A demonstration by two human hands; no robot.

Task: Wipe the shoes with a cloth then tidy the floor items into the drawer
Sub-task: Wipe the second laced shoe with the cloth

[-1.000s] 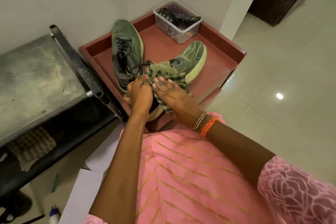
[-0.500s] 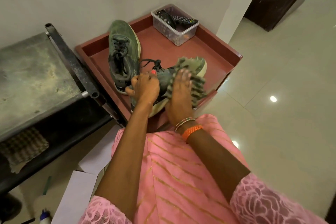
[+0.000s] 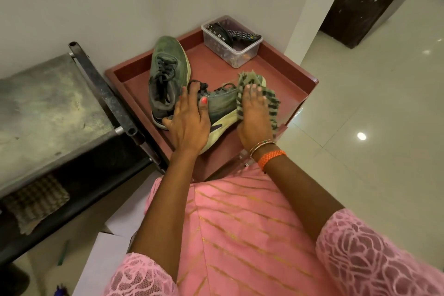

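Observation:
Two worn green shoes lie on a red-brown tray top (image 3: 289,66). The far shoe (image 3: 168,65) points toward the wall. The near shoe (image 3: 221,106) lies across the tray, tipped on its side with its pale sole toward me. My left hand (image 3: 189,122) grips it at the heel and collar, thumb on the side and fingertips by the laces. My right hand (image 3: 253,115) lies flat on a green striped cloth (image 3: 272,104) and presses it onto the shoe's toe. The cloth hides the toe.
A clear plastic box (image 3: 231,54) with a remote (image 3: 242,36) stands at the tray's back corner. A grey metal table (image 3: 36,103) is at left, with a checked cloth (image 3: 33,202) on its lower shelf. White boxes (image 3: 113,259) lie on the floor beside me.
My right hand has slid the cloth along the near shoe from the lace area out to the toe. My left hand has shifted its hold at the heel.

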